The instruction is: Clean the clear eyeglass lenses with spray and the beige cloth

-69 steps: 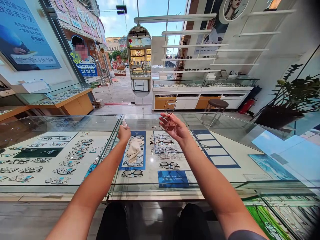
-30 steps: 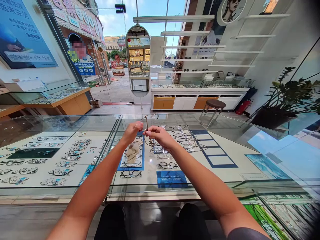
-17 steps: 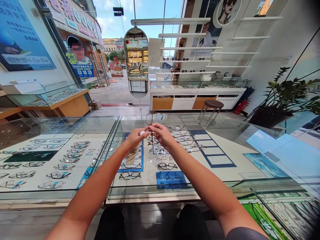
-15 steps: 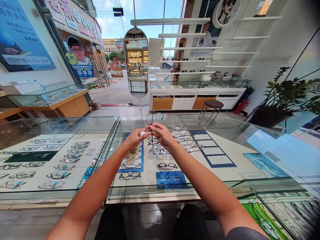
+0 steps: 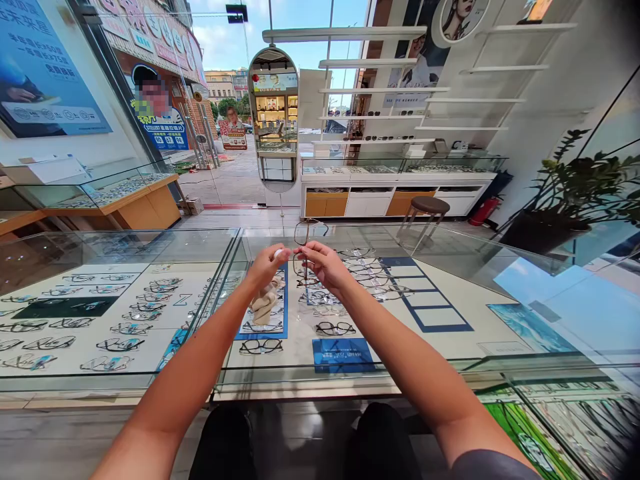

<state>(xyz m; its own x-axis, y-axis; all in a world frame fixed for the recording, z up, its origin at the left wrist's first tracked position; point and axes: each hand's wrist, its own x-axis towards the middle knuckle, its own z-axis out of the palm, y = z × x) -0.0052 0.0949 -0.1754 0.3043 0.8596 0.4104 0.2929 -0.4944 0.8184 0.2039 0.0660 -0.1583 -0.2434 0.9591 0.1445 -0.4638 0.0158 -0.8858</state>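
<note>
A thin-rimmed pair of glasses (image 5: pixel 311 231) is held up above the glass counter by my right hand (image 5: pixel 325 263), whose fingers pinch it at the near side. Close by on the left, my left hand (image 5: pixel 268 265) is closed around a small white object (image 5: pixel 278 253), too little of which shows to name. A narrow gap separates the two hands. Below my left hand is a beige shape (image 5: pixel 264 308); cloth or reflection, I cannot tell. Under the glass lie rows of glasses, among them a black pair (image 5: pixel 335 328) and another dark pair (image 5: pixel 261 346).
The glass counter (image 5: pixel 400 373) spans the front, with a blue card (image 5: pixel 343 355) and a blue-framed sheet (image 5: pixel 434 319) inside. Behind it stand an oval mirror (image 5: pixel 273 120), a brown stool (image 5: pixel 429 207) and a potted plant (image 5: pixel 550 220). Wall shelves (image 5: pixel 373 90) hold sunglasses.
My left hand has moved left, away from the glasses and my right hand, still closed on the white object. My right hand keeps the glasses raised. The view has tilted slightly.
</note>
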